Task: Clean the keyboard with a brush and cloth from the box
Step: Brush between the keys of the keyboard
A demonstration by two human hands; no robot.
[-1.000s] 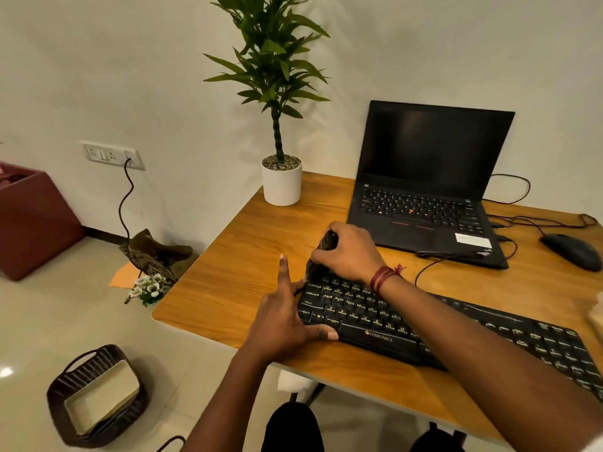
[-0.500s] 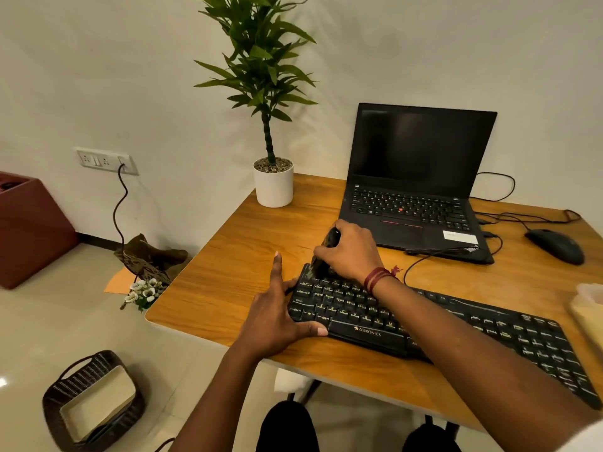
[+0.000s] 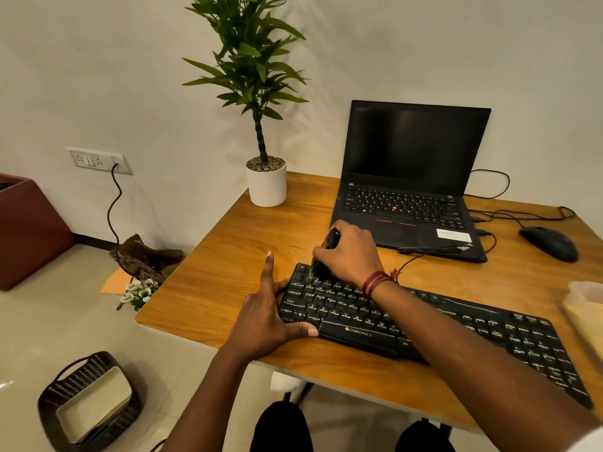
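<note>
A black keyboard (image 3: pixel 456 331) lies along the front of the wooden desk (image 3: pixel 228 272). My right hand (image 3: pixel 350 252) grips a black brush (image 3: pixel 323 256), whose bristles touch the keys at the keyboard's far left corner. My left hand (image 3: pixel 266 318) rests at the keyboard's left end with the index finger stretched out on the desk and the thumb pressed against the front edge. A translucent box (image 3: pixel 587 308) shows at the right edge of the frame. No cloth is visible.
An open black laptop (image 3: pixel 411 177) stands behind the keyboard, with a mouse (image 3: pixel 548 243) and cables to its right. A potted plant (image 3: pixel 266 181) sits at the desk's back left. On the floor are a dark basket (image 3: pixel 88 402), flowers and a red-brown bin (image 3: pixel 29 230).
The brush and my right hand stay at the keyboard's far left corner, shifting only slightly. My left hand keeps the same hold. The camera has turned a little.
</note>
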